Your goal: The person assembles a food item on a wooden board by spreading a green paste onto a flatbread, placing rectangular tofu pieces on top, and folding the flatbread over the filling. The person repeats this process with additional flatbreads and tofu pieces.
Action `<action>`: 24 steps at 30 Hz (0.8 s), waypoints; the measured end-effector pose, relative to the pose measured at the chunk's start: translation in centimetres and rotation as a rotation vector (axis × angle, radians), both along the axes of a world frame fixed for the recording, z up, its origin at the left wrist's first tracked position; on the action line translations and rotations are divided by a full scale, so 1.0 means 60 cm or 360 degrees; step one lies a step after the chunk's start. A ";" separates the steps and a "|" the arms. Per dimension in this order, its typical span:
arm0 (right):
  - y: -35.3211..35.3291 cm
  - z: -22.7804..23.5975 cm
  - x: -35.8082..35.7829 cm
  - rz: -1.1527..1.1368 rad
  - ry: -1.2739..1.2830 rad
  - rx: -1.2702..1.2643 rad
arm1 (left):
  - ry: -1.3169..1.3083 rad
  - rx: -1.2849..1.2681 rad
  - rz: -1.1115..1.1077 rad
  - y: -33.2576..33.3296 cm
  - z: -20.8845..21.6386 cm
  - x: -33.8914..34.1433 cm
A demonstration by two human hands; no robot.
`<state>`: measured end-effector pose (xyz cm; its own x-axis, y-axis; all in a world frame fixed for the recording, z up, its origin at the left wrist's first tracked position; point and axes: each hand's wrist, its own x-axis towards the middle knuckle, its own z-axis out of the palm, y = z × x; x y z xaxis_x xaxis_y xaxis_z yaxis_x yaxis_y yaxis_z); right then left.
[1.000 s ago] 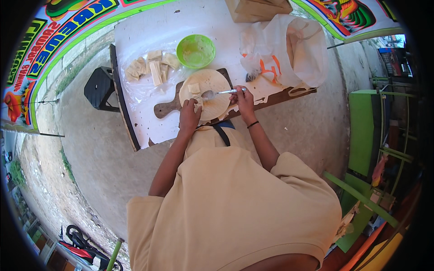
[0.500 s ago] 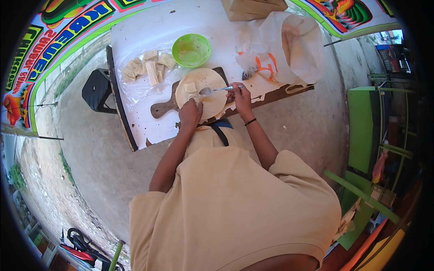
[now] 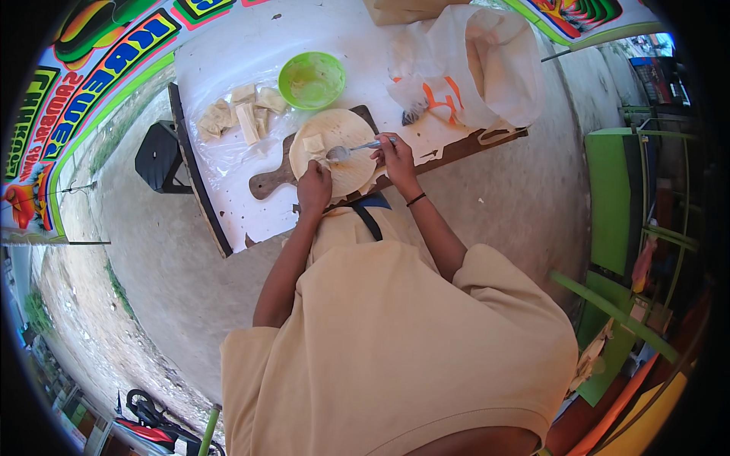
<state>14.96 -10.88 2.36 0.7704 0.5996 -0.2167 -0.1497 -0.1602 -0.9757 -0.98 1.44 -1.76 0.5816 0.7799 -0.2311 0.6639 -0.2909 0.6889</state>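
Note:
A stack of thin round pale wrapper sheets [image 3: 351, 131] lies on a wooden cutting board [image 3: 268, 184] with a handle. Near the left of the top sheet is a small folded pale packet [image 3: 312, 144]. My left hand [image 3: 315, 188] is closed at the sheet's near edge, its fingertips pinching a bit of wrapper just below the packet. A metal spoon [image 3: 339, 154] is held by its handle in my right hand [image 3: 396, 161], its bowl low over the sheet close to my left fingertips. Whether the spoon touches the sheet is hard to tell.
Behind the board stands a green bowl [image 3: 312, 80] with pale smears inside. Several folded pale packets [image 3: 248, 123] lie on clear plastic at left. A white plastic bag [image 3: 456, 72] fills the right, near a brown package [image 3: 403, 9]. A black stool [image 3: 157, 156] stands beyond the table's left edge.
The view has shifted a little, so the table sits slightly further left and up. Both hands keep nearly the same places, spoon and wrapper still held.

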 end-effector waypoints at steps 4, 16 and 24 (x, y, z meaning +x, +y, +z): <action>0.003 -0.008 0.000 0.0024 -0.0050 -0.0044 | -0.0135 -0.0084 -0.0002 0.000 0.000 -0.004; 0.007 -0.006 -0.003 0.0073 -0.0071 -0.0047 | -0.0099 -0.0161 -0.0007 0.005 0.008 -0.006; 0.008 -0.003 -0.003 0.0116 -0.0127 -0.0136 | -0.0114 -0.0250 -0.0037 0.017 -0.005 -0.008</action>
<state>14.76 -10.41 2.15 0.7423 0.6365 -0.2093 -0.0573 -0.2508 -0.9663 -1.46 2.48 -2.05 0.6184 0.7236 -0.3066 0.6059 -0.1906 0.7724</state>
